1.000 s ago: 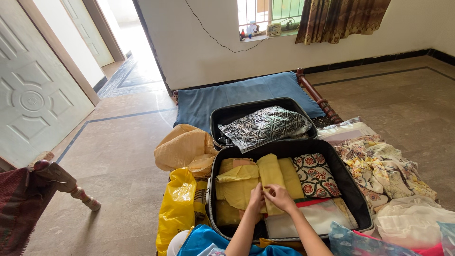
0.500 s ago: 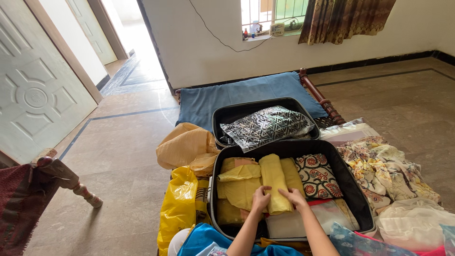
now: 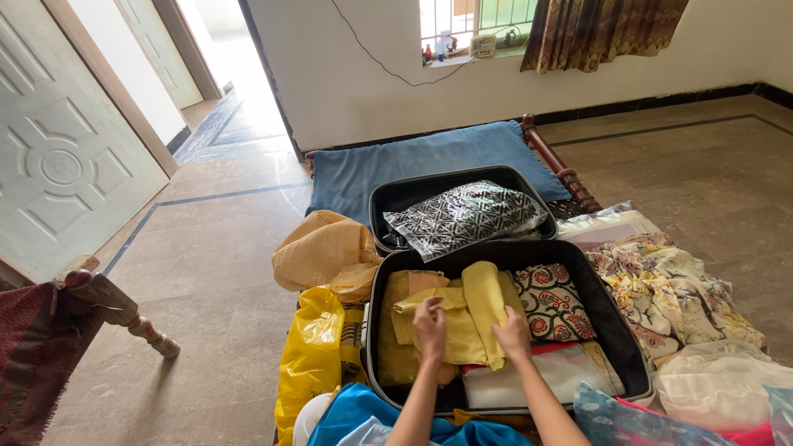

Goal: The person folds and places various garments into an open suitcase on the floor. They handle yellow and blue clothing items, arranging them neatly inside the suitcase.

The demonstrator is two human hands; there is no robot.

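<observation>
The person is in the middle of packing clothes into the open black suitcase (image 3: 615, 330) that lies on the bed, and the step in hand looks like settling the yellow clothes (image 3: 462, 318) into its left half. The left hand (image 3: 429, 324) rests on a folded yellow piece near the middle of the pile, fingers curled down and pinching the cloth. The right hand (image 3: 514, 334) lies just beside it, pressing the lower end of a long rolled yellow piece; its grip seems closed on the cloth's edge, though the fingers are partly hidden. The yellow clothes sit inside the lower tray, touching a red and cream patterned cloth (image 3: 552, 301) on their right, with a clear plastic packet (image 3: 537, 381) below them near the front wall. In the raised lid lies a black and white patterned packet (image 3: 464, 216). Around the case are a tan bag (image 3: 322, 248) and a yellow plastic bag (image 3: 310, 363) on the left, a flowered cloth (image 3: 669, 289) on the right, and a blue pillow (image 3: 413, 165) behind. Judging from how the pile lies, the yellow pieces are not yet flat: the roll sits askew over the fold. The next move calls for smoothing and pressing both pieces down evenly, keeping them clear of the packet's edge.
</observation>
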